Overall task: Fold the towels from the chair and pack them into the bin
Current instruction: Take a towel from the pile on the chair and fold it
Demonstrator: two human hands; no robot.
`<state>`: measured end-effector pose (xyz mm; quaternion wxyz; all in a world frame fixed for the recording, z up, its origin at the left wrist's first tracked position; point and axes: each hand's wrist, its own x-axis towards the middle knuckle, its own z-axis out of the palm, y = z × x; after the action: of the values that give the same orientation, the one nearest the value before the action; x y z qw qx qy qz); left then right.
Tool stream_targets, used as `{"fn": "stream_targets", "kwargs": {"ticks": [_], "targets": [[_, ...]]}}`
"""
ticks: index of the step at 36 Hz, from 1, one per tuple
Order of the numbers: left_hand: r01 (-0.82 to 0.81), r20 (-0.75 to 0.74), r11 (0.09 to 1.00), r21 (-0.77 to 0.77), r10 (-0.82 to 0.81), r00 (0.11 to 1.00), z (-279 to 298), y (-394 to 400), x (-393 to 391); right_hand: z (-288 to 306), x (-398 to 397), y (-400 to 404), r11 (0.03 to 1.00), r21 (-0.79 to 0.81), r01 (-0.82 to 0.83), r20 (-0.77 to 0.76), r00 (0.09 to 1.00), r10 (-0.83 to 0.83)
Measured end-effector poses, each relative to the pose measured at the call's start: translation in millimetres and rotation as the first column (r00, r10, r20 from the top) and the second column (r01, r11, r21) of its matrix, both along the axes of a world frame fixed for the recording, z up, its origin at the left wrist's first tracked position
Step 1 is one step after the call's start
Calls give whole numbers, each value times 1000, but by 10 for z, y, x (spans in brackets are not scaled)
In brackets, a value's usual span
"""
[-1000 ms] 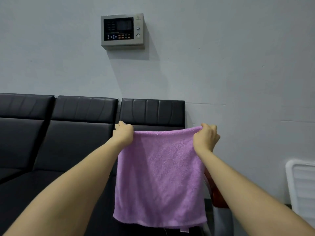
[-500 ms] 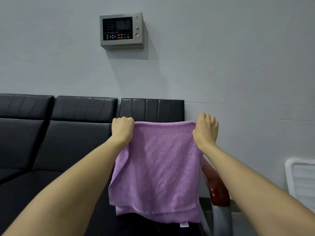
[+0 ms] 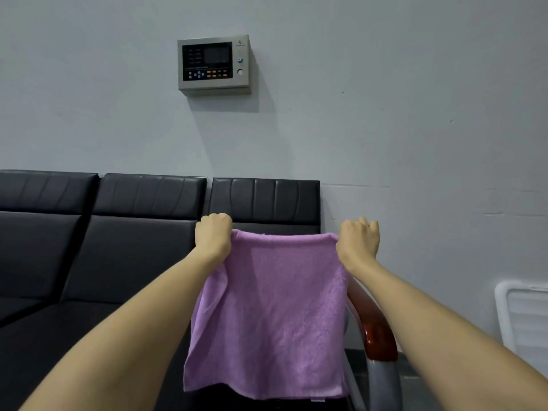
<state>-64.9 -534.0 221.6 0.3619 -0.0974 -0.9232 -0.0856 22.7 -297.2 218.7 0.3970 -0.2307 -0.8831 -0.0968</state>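
Head view. Step in hand, as judged: folding the purple towel (image 3: 267, 315), held spread in front of the black chair (image 3: 264, 200). Left hand (image 3: 213, 232) curled round the upper left corner, right hand (image 3: 358, 240) gripping the upper right corner; cloth hanging below both. Next move calls for bringing corners together evenly. White bin (image 3: 525, 318) right of the chair.

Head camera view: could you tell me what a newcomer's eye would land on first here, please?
First the purple towel, hanging in mid-frame, its top corners gripped by the left hand and the right hand. Behind it runs a row of black padded seats along the grey wall, with a metal control panel mounted above. A white slatted bin shows at the right edge.
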Motion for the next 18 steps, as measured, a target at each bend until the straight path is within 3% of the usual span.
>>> {"fn": "stream_targets", "kwargs": {"ticks": [8,14,18], "targets": [[-64,10,990,-125,66,998,-186,8,11,-110,33,-17,958,-265,-112,-91,992,91],[-35,-20,998,-60,33,999,-117,22,41,-81,30,-4,827,-497,-262,-280,951,133],[-33,-42,999,-9,33,999,-26,34,61,2,17,-16,782,-491,-385,-368,905,214]]}}
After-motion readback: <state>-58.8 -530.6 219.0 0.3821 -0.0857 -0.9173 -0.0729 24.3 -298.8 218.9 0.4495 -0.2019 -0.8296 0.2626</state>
